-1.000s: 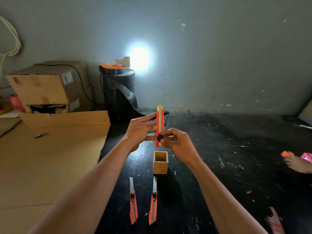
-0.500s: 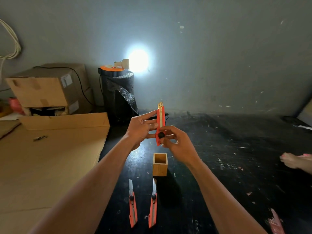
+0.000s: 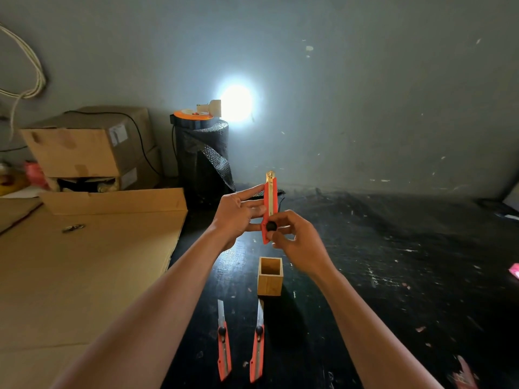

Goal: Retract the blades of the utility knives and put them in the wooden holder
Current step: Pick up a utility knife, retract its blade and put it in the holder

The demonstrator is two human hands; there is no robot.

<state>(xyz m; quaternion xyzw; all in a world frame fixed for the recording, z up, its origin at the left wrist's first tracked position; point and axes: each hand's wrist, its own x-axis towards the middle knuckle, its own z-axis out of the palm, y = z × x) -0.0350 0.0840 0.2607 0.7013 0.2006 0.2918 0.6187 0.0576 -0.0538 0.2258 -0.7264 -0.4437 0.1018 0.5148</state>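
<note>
I hold an orange utility knife (image 3: 270, 200) upright above the dark table, its metal tip pointing up. My left hand (image 3: 238, 214) steadies its body from the left with spread fingers. My right hand (image 3: 296, 238) grips the lower end, thumb and fingers at the black slider knob. Directly below stands the square wooden holder (image 3: 269, 282), with nothing visible inside. Two more orange utility knives lie in front of it with blades extended toward the holder, one on the left (image 3: 223, 341) and one on the right (image 3: 257, 342).
Flat cardboard sheets (image 3: 84, 265) cover the left side, with stacked cardboard boxes (image 3: 90, 147) behind. A black mesh roll (image 3: 202, 158) with a bright lamp stands at the back wall. Pink scraps lie at the right edge (image 3: 515, 269) and front right (image 3: 463, 374).
The knife and both hands have shifted slightly up and back. The other person's hand at the right edge has left the view.
</note>
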